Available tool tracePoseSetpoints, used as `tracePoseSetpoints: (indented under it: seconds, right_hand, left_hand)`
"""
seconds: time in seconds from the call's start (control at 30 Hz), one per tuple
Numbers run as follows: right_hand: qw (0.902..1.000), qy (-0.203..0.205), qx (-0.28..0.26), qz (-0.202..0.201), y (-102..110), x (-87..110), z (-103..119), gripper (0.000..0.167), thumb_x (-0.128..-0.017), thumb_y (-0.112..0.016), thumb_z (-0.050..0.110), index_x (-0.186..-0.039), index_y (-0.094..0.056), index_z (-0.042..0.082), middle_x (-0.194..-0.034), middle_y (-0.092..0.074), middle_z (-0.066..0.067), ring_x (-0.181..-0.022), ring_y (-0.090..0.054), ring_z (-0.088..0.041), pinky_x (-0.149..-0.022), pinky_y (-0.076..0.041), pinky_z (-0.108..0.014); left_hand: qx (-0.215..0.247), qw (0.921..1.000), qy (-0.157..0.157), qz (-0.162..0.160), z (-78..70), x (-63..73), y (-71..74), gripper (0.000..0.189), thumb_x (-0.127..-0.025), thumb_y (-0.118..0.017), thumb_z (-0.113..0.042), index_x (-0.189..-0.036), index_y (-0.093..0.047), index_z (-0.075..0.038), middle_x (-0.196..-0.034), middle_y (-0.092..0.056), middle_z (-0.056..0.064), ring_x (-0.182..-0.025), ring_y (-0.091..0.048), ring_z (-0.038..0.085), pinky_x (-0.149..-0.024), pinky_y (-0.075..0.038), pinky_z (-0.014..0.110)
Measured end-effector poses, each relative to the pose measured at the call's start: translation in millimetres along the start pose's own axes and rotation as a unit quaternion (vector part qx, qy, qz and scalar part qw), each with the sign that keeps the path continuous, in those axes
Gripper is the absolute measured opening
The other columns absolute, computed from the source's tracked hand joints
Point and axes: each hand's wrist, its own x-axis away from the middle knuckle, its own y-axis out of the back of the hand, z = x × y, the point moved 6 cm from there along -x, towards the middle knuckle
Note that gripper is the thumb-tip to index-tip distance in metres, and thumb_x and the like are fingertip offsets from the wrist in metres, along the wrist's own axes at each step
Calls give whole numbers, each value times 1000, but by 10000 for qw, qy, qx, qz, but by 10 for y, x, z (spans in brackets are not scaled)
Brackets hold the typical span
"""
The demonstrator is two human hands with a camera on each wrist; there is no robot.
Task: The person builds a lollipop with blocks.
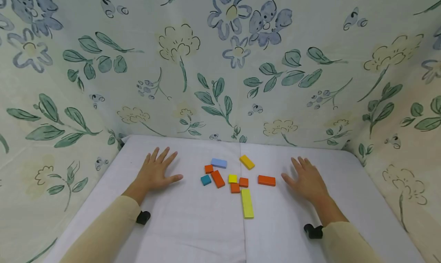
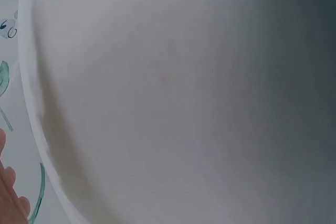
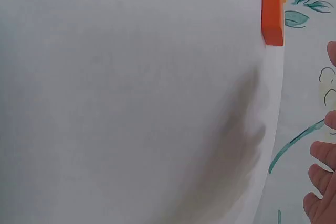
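Observation:
My left hand [image 1: 156, 173] is spread with straight fingers to the left of a loose group of coloured blocks, holding nothing. On the other side, my right hand [image 1: 306, 180] is also empty, fingers extended, nearest to an orange block [image 1: 267, 180]. Between the hands lie a light blue block [image 1: 219, 163], a teal block [image 1: 206, 180], a long red-orange block [image 1: 218, 179], a small yellow block [image 1: 232, 178], an amber block [image 1: 247, 162] and a long yellow-green block [image 1: 247, 204]. Several small orange blocks [image 1: 235, 188] sit among them. Each wrist view catches only fingers at its edge.
A white cloth [image 1: 193, 232] with a centre crease covers the table. Floral curtains [image 1: 220, 83] rise behind it and along both sides. A black device [image 1: 143, 218] is at the left wrist, another black device [image 1: 313, 231] at the right.

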Motion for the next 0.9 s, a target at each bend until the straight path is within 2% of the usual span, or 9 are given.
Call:
tracePoseSetpoints:
  seconds: [0.17,0.4,0.57,0.73,0.83,0.9]
  right_hand:
    - [9993,84,-325,188,-47,55,205,88,-94,-64,55,-161,-29,9,-165,-25,-26,-154,-16,-49,-119,-19,-68]
    - [9959,534,-618,396,-72,177,544,85,-91,-71,51,-160,-35,17,-166,-30,-19,-155,-18,-46,-116,-24,-70]
    - [9899,671,-956,804,-102,250,746,85,-86,-76,53,-157,-40,22,-166,-32,-13,-155,-22,-41,-113,-33,-68]
    - [9825,908,-1169,1128,-135,341,914,87,-80,-81,57,-153,-47,24,-164,-37,-8,-152,-33,-37,-113,-38,-63]
    - [9809,995,-1149,1211,-143,380,1002,84,-78,-82,58,-149,-53,25,-158,-45,-8,-145,-43,-34,-111,-42,-60]
    - [9794,950,-1160,1353,-168,396,1052,82,-76,-84,59,-146,-56,27,-149,-53,-6,-134,-52,-29,-107,-47,-56]
  left_hand:
    - [58,9999,-7,115,-138,-3,-31,100,-84,-47,-87,-163,-28,-28,-171,-18,13,-157,-8,50,-122,-9,70]
    - [243,9991,-65,328,-331,-10,-103,99,-84,-45,-88,-162,-29,-30,-171,-20,11,-157,-9,48,-122,-10,69]
    - [359,9986,-129,374,-456,-3,-128,97,-84,-47,-86,-161,-32,-30,-170,-24,10,-157,-13,47,-123,-13,67]
    - [366,9979,-70,529,-551,7,-174,94,-83,-49,-86,-157,-42,-28,-165,-36,11,-151,-27,45,-121,-21,67]
    - [439,9976,-41,539,-593,10,-189,89,-84,-54,-82,-152,-50,-26,-155,-45,13,-140,-38,42,-115,-31,65]
    - [482,9974,-37,538,-618,9,-205,84,-84,-57,-79,-149,-54,-25,-147,-50,12,-132,-43,38,-111,-37,61]
